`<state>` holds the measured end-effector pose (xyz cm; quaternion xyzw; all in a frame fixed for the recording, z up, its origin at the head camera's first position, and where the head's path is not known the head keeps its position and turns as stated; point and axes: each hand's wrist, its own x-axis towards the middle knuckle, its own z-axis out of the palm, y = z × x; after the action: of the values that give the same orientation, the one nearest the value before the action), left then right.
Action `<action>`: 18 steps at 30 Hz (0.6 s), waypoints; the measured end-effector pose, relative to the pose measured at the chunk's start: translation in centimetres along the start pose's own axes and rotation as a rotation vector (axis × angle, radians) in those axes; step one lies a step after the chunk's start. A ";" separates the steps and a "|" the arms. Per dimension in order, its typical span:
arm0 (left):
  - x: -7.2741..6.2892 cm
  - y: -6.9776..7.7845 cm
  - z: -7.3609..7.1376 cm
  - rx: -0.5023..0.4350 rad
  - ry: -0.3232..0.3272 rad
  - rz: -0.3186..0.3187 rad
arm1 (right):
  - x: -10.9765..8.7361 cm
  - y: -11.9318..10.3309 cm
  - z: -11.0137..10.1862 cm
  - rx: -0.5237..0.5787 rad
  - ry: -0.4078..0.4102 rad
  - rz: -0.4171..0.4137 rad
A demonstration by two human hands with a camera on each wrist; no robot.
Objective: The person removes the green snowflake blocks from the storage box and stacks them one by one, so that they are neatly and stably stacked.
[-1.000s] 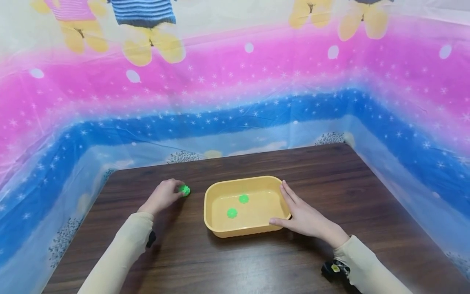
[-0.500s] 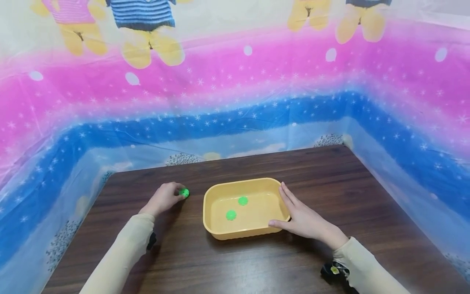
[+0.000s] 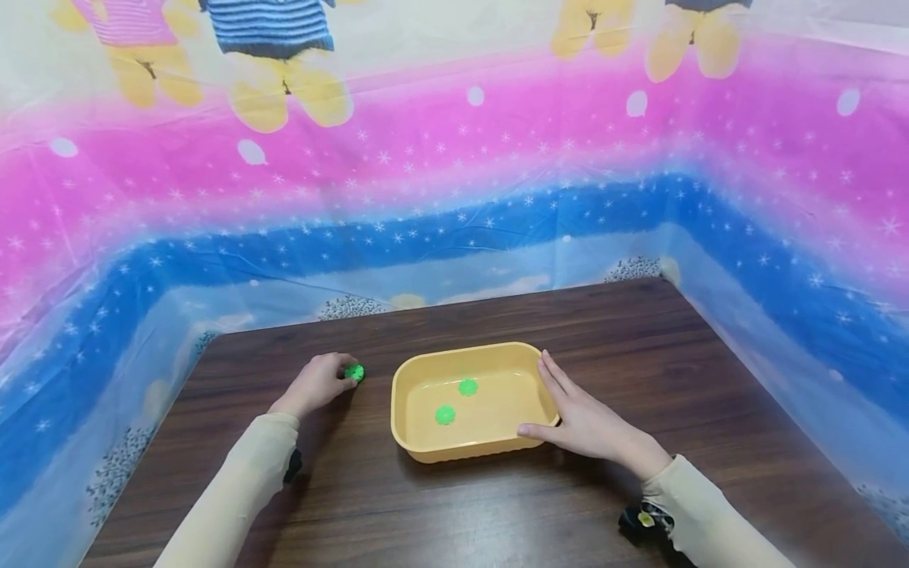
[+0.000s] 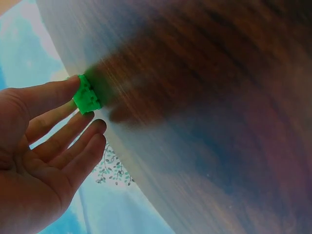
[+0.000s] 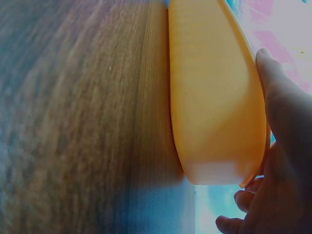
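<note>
My left hand pinches a small green flower-shaped plastic piece at the far left of the table. In the left wrist view, thumb and forefinger hold this notched piece at the tabletop, while the other fingers spread loosely; whether it touches the wood is unclear. To the right stands a yellow plastic tub, with two similar green pieces, one nearer and one farther, lying on its floor. My right hand rests against the tub's right end, its thumb over the near rim and its fingers extended along the far side.
The dark wooden table carries the tub near its middle. Behind and beside it hangs a printed pink and blue cloth, close to the table's back edge. A black strap device sits at the right wrist.
The green piece in my left hand has turned slightly, showing more of its flower-shaped face. Both hands and the tub stay in nearly the same places; the head view shifts a little.
</note>
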<state>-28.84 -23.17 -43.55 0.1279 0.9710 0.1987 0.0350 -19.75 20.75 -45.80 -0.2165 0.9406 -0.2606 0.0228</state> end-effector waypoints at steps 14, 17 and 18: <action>0.1 -0.2 0.1 -0.003 0.006 0.006 | 0.0 0.0 0.0 0.007 0.006 0.003; 0.1 -0.2 0.1 -0.004 0.008 0.003 | 0.0 0.0 0.0 0.007 0.006 0.003; 0.0 -0.2 0.1 -0.005 0.008 -0.001 | 0.0 -0.1 0.0 0.007 0.005 0.001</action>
<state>-28.90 -23.29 -43.75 0.1266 0.9707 0.2016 0.0316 -19.70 20.71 -45.81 -0.2152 0.9399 -0.2643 0.0211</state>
